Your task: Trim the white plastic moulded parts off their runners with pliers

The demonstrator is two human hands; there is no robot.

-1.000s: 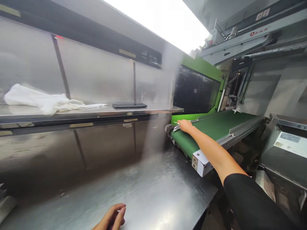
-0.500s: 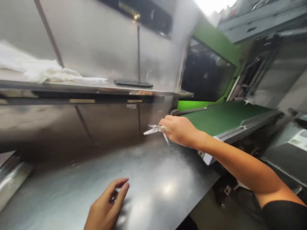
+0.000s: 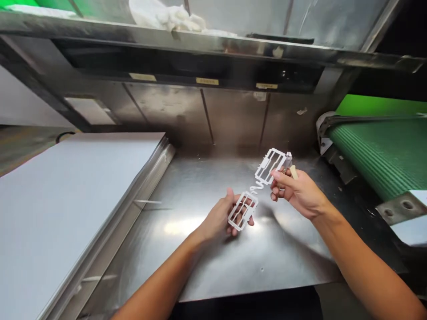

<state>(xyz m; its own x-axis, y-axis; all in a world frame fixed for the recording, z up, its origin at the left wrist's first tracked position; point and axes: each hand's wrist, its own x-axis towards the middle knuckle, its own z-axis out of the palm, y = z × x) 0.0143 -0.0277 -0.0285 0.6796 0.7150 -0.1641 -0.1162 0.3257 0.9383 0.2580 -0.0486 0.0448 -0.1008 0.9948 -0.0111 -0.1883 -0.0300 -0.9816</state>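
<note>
Plastic frame [image 3: 257,189] now between both hands

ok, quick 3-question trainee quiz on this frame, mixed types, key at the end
1. True or false: both hands hold the white plastic moulded part above the steel table.
2. Which side of the table is the green conveyor belt on? A) left B) right C) not in view
3. Fill in: on the shelf above lies a white ____.

Key
1. True: the left hand grips the lower frame, the right hand the upper.
2. B
3. cloth
</note>
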